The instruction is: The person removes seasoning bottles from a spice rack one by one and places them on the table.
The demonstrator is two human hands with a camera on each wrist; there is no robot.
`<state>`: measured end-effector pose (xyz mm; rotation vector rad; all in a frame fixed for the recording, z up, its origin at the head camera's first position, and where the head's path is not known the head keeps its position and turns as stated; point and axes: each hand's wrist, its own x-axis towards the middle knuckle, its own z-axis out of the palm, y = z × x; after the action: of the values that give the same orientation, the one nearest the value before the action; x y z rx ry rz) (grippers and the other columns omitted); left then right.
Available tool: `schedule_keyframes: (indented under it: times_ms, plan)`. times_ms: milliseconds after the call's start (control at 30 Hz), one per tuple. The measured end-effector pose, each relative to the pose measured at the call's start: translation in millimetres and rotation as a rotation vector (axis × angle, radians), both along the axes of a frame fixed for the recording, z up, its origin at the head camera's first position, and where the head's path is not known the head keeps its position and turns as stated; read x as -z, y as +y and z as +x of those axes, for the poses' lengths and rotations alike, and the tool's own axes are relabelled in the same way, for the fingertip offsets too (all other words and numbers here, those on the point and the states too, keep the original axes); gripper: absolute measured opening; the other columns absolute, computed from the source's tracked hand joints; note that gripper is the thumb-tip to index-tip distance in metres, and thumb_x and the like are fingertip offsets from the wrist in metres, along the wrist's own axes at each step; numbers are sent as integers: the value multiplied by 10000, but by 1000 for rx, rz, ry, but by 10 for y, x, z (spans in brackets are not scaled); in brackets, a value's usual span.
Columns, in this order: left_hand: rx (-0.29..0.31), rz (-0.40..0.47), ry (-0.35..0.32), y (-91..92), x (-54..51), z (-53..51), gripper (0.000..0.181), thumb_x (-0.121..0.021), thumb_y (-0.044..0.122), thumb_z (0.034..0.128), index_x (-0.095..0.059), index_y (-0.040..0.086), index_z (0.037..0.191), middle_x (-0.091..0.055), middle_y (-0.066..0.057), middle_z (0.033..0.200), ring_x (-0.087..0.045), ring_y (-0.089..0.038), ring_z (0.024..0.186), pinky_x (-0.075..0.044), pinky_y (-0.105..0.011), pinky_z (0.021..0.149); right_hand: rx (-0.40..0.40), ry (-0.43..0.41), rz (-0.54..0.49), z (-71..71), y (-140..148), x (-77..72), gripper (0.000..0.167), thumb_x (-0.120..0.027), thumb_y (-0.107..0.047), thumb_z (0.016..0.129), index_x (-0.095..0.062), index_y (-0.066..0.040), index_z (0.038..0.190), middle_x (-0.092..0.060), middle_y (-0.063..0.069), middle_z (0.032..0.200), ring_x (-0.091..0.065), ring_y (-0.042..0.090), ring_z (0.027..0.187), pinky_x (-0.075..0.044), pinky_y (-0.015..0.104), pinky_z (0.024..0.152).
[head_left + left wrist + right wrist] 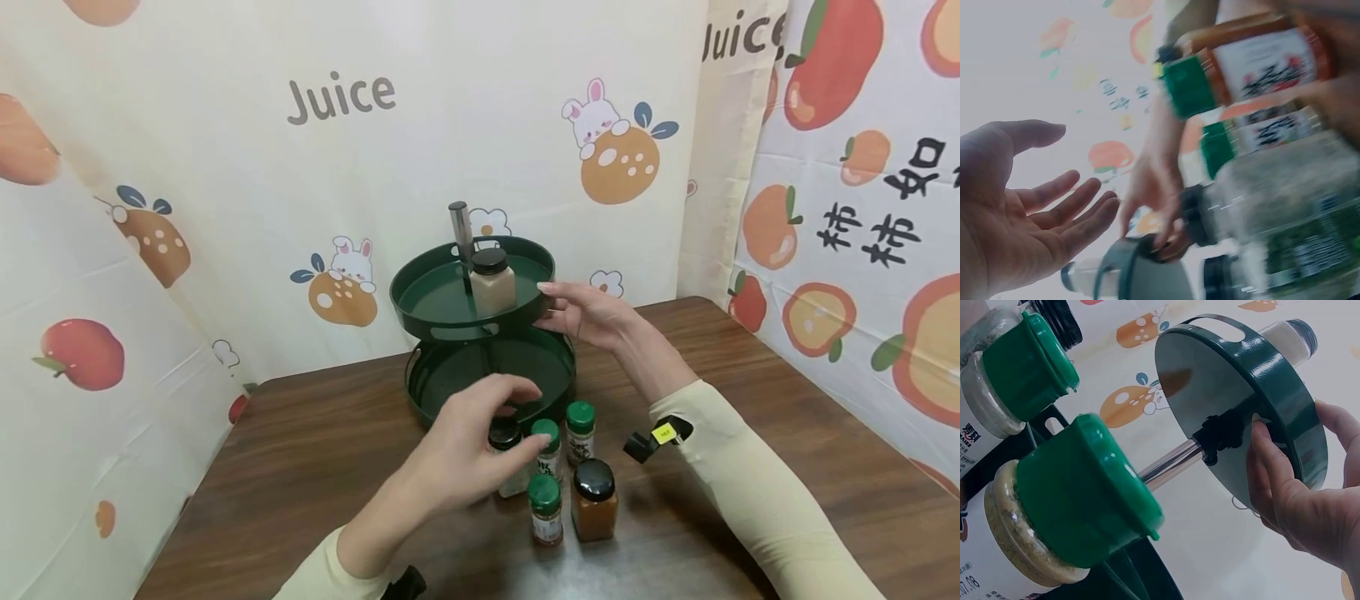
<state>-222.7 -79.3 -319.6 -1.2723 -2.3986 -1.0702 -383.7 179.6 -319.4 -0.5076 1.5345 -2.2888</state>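
Observation:
A dark green two-tier round rack stands at the back of the table. Its upper tray (pixel 442 332) carries a jar of beige powder (pixel 493 290) with a black lid, beside the metal post (pixel 460 229). My right hand (pixel 596 321) grips that tray's right rim, fingers beneath it in the right wrist view. In front of the lower tray (pixel 431 385), my left hand (pixel 476 442) hovers with thumb and fingers apart, holding nothing. It partly hides a black-lidded jar (pixel 505 433). Close by stand several green-capped spice bottles (pixel 546 508) and a black-lidded jar of orange-brown powder (pixel 596 504).
The brown wooden table (pixel 300 475) runs out to both sides. Printed cloth (pixel 225 167) hangs behind and at the sides, close to the rack. The spice bottles and jars cluster just before the lower tray.

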Motion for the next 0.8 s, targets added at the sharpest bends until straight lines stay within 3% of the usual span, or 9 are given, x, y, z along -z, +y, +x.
schedule_keyframes:
  times_ms: [200,367,633,800]
  plan:
    - [-35,38,30,-26,-242,-55,353,-805,209,964,-660,130,1276,-678,33,1241,-636,-78,1171,-567,-301,975,-5,-3,3,4,0,-5,615,-568,-186,1102,-298,67,1592,-635,148,1248,-750,214,1042,-575,366,974]
    - [-57,67,55,-28,-372,-100,337,-802,202,965,-666,136,1266,-681,53,1231,-634,-53,1167,-562,-287,977,-5,-17,8,7,-5,-12,596,-572,-191,1101,-327,69,1577,-633,153,1267,-744,210,1063,-573,357,980]
    - [-105,89,64,-35,-429,-217,318,-797,209,970,-667,138,1251,-687,48,1215,-639,-64,1145,-560,-293,985,6,-31,0,15,9,-9,614,-581,-184,1098,-310,69,1588,-643,152,1251,-749,216,1059,-575,368,974]
    - [-148,141,64,-78,-465,-338,322,-790,192,973,-667,105,1257,-690,5,1212,-660,-157,1145,-578,-345,973,7,-45,-8,27,9,-18,597,-597,-182,1092,-331,69,1564,-648,149,1219,-753,221,1041,-575,372,971]
